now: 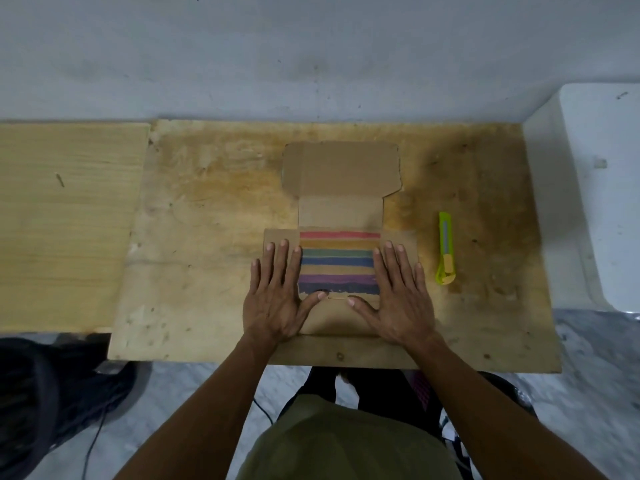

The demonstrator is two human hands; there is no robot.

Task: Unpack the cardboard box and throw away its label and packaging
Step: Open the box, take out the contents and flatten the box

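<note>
Only rainbow stripes (339, 263), no writing.

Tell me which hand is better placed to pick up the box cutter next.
Probably the right hand. The green box cutter lies on the table just beyond its fingers, while the left hand presses the flattened cardboard box on the far side.
</note>
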